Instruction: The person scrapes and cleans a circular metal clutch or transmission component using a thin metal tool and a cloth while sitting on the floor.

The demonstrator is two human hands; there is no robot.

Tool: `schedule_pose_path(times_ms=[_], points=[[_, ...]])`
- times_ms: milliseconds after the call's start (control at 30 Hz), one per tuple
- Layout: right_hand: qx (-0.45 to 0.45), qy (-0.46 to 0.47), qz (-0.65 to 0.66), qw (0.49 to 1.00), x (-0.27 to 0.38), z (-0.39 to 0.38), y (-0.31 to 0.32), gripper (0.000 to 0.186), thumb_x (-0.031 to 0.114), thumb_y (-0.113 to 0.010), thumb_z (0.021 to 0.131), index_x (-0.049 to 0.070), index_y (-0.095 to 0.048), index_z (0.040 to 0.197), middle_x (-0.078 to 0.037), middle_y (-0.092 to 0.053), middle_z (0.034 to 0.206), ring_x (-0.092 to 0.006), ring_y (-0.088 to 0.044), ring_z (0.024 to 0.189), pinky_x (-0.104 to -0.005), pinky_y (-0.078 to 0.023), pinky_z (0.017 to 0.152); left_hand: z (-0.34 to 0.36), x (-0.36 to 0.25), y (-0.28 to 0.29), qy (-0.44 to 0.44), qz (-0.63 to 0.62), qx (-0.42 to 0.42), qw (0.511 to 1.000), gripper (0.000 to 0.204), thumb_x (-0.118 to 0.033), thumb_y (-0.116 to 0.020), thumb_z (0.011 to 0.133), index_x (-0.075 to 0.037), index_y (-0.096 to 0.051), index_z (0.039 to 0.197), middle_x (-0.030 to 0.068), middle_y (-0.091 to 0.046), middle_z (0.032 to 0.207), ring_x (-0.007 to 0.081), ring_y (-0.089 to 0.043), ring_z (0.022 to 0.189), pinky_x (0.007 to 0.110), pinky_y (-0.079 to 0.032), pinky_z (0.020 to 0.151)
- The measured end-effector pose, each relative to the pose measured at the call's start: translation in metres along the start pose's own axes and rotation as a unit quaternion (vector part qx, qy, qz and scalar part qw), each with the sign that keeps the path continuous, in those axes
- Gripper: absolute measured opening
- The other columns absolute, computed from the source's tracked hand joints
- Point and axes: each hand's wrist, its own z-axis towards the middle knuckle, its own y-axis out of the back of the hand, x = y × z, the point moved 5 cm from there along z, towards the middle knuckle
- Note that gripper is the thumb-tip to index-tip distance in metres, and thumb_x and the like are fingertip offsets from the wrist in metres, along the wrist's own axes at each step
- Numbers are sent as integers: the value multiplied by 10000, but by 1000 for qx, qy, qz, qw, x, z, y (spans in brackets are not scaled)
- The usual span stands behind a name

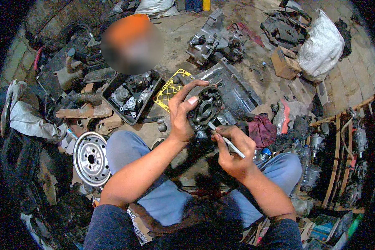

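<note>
While left grip (181, 118) clamps metal part (208, 107) (left edge); right grip (246, 146) pinches grey rod (233, 147)

The round part (208, 107) was formed of oily-looking metal, the slim tool (231, 145) of smooth metal, the wheel (96, 170) of glossy metal, and the trousers (164, 205) of matt cloth.
</note>
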Motion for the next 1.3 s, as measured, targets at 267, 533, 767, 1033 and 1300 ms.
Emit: schedule_pose_path(times_ms=[267,533,767,1033,1300], points=[[17,-69,40,997,-7,-7,-8,69,-39,-655,880,-25,-666,946,-182,-712,905,-324,-727,796,-380,-582,711,0,11,14,-21,72,-11,997,551,-296,-525,852,72,-609,1253,200,-702,1121,246,-695,991,324,-536,915],[14,-108,30,994,-11,0,-1,57,19,-668,904,-5,-670,956,-169,-709,866,-303,-720,754,-379,-570,679,0,13,15,-3,20,-43,999,544,-314,-518,860,61,-626,1238,180,-700,1091,227,-687,956,316,-542,884],[8,-101,33,994,-15,-1,-2,60,38,-654,920,-3,-662,963,-170,-707,859,-291,-720,746,-372,-563,665,-3,20,14,25,-20,-64,997,543,-320,-514,855,66,-645,1213,171,-704,1092,224,-672,985,307,-508,921],[4,-78,5,997,-14,-2,-6,38,-24,-613,966,-45,-614,935,-137,-712,804,-169,-711,706,-291,-574,651,1,18,15,15,32,-70,997,542,-314,-508,854,67,-637,1218,173,-713,1066,223,-694,931,311,-545,876],[41,-153,48,986,-22,-5,-10,81,-4,-610,977,-40,-583,910,-133,-720,818,-146,-703,700,-298,-585,661,-1,25,18,26,-15,-85,996,500,-297,-525,873,58,-654,1201,154,-707,1048,198,-674,889,289,-535,819]])
